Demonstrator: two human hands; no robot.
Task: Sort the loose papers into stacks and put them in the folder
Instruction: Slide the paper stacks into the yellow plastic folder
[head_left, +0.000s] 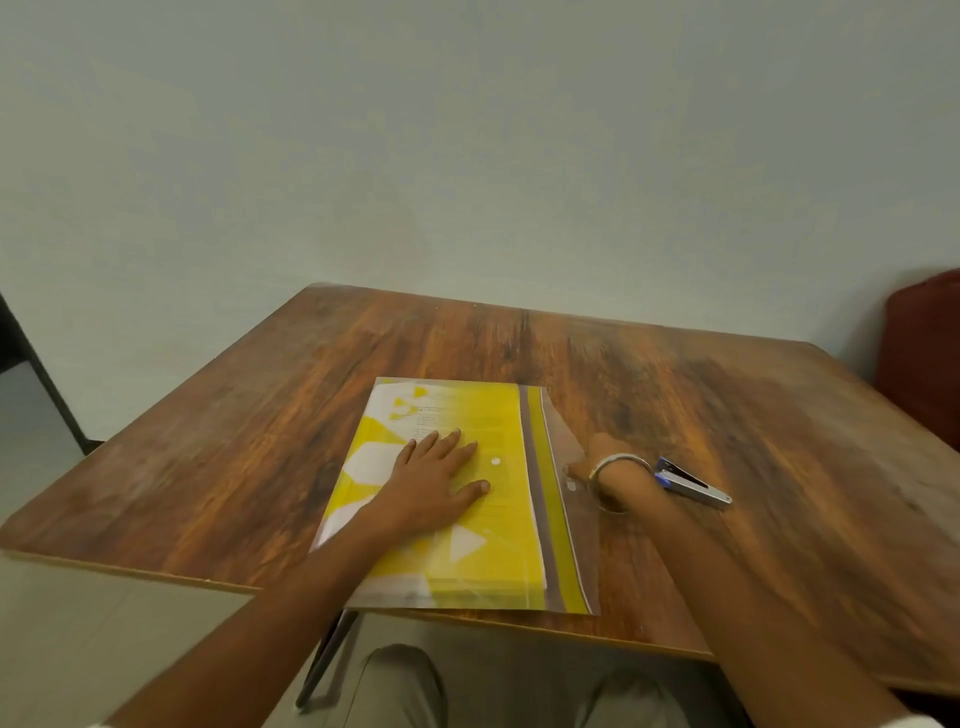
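Observation:
A yellow translucent folder (467, 525) lies on the wooden table (218, 441) in front of me. White printed papers (384, 415) show through its cover. My left hand (436, 478) rests flat on the folder's middle, fingers spread and straight. The clear flap (563, 447) lies open along the folder's right edge. My right hand (592, 460), with a metal bangle on the wrist, grips this flap near its snap button. Its fingers are mostly hidden behind the hand and the flap.
A blue and silver stapler (693, 487) lies just right of my right wrist. A dark red chair (924, 358) stands past the table's right corner. The folder's near end reaches the table's front edge (156, 574), above my knees.

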